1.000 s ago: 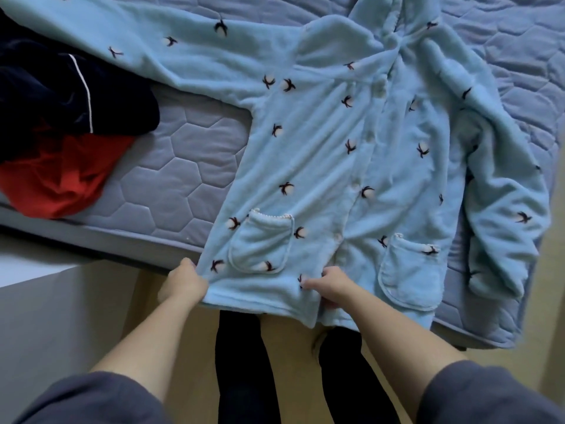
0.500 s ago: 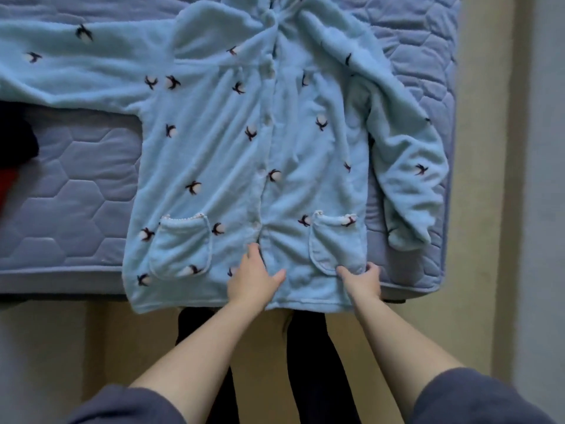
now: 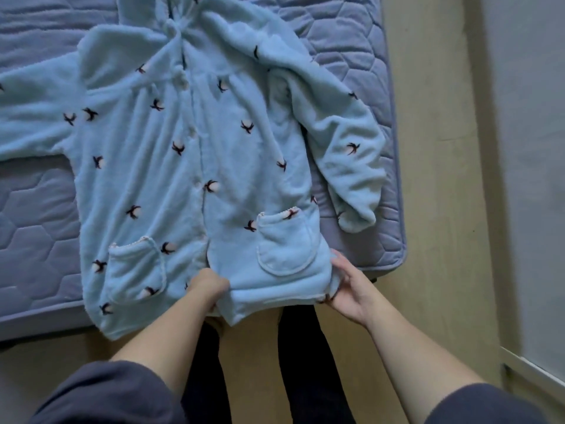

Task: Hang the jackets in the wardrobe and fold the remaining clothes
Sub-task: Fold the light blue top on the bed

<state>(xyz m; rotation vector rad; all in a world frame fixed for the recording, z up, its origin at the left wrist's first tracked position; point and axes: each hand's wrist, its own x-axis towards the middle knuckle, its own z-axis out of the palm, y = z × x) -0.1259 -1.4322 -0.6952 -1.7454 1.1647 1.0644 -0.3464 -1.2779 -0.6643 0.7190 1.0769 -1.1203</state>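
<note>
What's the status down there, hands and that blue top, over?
Left hand grips hem of the fleece top at the front opening. Right hand holds its corner. Top spread on the mattress, hem overhanging. Nothing in the way.

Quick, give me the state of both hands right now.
Left hand: gripping the front hem of the blue fleece top.
Right hand: holding the hem corner of that top.

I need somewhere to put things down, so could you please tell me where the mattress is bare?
Bare mattress left of the blue fleece top, below its sleeve. Crowded at the hem, where left hand and right hand grip.
</note>
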